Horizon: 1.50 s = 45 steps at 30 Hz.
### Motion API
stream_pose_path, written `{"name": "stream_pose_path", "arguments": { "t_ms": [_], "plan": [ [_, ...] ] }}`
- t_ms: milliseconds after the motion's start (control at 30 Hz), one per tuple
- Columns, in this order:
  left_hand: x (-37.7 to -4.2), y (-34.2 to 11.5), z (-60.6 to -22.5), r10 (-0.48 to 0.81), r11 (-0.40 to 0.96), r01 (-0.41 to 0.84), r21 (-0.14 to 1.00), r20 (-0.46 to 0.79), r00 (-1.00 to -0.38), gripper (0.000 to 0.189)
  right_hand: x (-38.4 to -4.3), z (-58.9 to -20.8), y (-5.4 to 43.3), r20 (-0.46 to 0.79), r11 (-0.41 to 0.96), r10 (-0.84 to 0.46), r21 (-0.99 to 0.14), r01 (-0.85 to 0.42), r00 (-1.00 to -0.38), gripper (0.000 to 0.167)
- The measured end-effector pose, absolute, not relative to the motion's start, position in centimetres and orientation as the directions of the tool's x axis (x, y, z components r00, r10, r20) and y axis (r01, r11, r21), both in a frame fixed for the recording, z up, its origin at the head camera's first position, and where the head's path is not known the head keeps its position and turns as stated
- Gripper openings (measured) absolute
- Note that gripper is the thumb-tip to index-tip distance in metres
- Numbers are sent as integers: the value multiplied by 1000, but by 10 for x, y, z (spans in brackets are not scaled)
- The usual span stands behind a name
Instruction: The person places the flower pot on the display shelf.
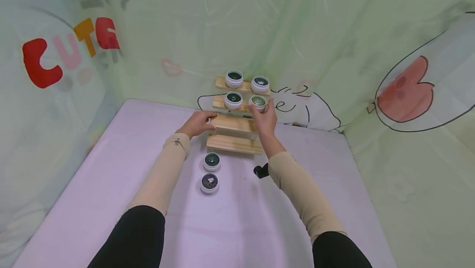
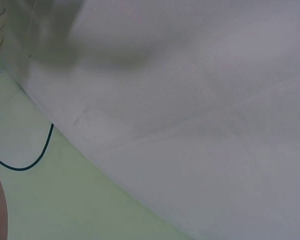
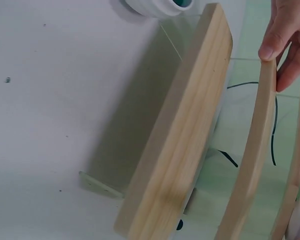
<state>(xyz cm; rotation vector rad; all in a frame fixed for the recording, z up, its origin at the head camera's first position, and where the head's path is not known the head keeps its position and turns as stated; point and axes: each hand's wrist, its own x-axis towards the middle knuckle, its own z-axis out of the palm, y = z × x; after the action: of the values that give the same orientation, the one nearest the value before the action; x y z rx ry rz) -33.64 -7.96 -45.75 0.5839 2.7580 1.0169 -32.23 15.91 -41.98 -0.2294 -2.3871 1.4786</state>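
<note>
A tiered wooden rack [image 1: 233,143] with clear side supports stands at the back of the table. My left hand [image 1: 198,123] pinches the left end of its third board from the top [image 3: 250,145], thumb in front and fingers behind. With my right hand [image 1: 265,121] I grip a white round jar with a green top [image 1: 258,102] at the right end of the second board. Another dark-topped jar [image 1: 233,99] sits to its left on that board. On the top board are two more jars, one left [image 1: 234,78] and one right [image 1: 260,83].
Two white jars, one nearer the rack [image 1: 212,161] and one closer to me [image 1: 209,183], lie on the pale table cover [image 1: 230,226]. Beside my right sleeve is a black heart-shaped piece [image 1: 261,171]. A printed green curtain [image 1: 178,24] hangs behind the rack.
</note>
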Motion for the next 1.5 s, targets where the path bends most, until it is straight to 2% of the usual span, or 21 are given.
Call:
{"name": "stream_pose_path", "arguments": {
  "t_ms": [200, 333, 633, 867, 1200, 1367, 1500],
  "plan": [
    [-336, -79, -459, 406, 693, 308, 652, 0, -914, 59, -304, -424, 163, 153, 404, 302, -914, -19, -941, 90],
    [-335, -80, -459, 402, 687, 301, 661, -1, -916, 59, -288, -428, 165, 113, 324, 282, -946, -16, -953, 87],
    [-341, -86, -460, 412, 667, 314, 676, 17, -911, 61, -235, -454, 152, 107, 237, 219, -970, -54, -970, 86],
    [-340, -85, -459, 420, 650, 316, 691, 20, -907, 61, -198, -490, 130, 93, 284, 154, -958, -46, -984, 83],
    [-339, -84, -464, 418, 646, 337, 685, 52, -907, 61, -157, -527, 103, 145, 318, 12, -939, -133, -989, 84],
    [-339, -84, -465, 428, 633, 354, 689, 70, -901, 60, -141, -541, 94, 138, 309, -23, -941, -138, -990, 85],
    [-339, -85, -464, 423, 637, 346, 689, 64, -904, 61, -139, -573, 92, 146, 376, -51, -914, -154, -988, 88]
  ]
}}
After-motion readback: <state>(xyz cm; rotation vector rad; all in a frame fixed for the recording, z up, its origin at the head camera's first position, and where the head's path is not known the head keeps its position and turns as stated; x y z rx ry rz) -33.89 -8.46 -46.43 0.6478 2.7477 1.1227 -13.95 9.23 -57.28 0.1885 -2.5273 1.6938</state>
